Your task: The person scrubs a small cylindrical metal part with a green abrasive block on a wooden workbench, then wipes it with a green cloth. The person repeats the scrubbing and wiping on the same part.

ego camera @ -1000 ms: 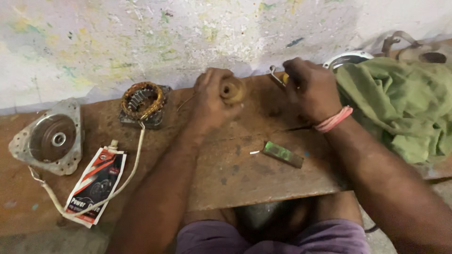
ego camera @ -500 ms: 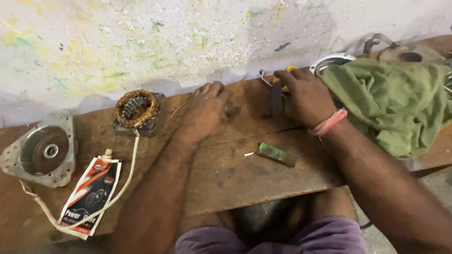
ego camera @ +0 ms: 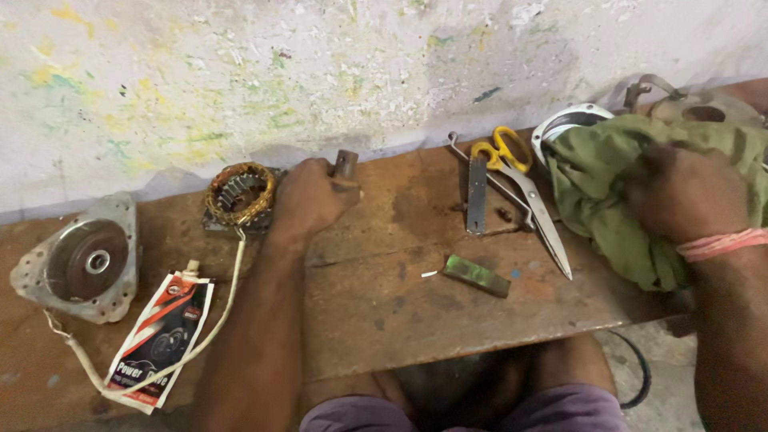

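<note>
One camera only — worn on the head, looking steeply down and forward over a worn wooden bench (ego camera: 416, 312) toward the paint-flecked wall (ego camera: 240, 72) at twelve o'clock. It sits close: both forearms enter from six o'clock, the left hand (ego camera: 308, 200) near centre, the right hand (ego camera: 688, 196) at three o'clock — the wearer's lap shows at the bottom edge. No second view overlaps.

The tabletop (ego camera: 448, 320) is rusty, matt metal, rough and stained. At three o'clock lies a crumpled green cloth (ego camera: 608, 200), soft and dull. The scissors (ego camera: 520, 184) show bare grey steel blades with glossy yellow plastic handles. At nine o'clock the stator (ego camera: 238, 194) carries shiny copper windings; the sachet (ego camera: 164, 324) is glossy printed plastic.
</note>
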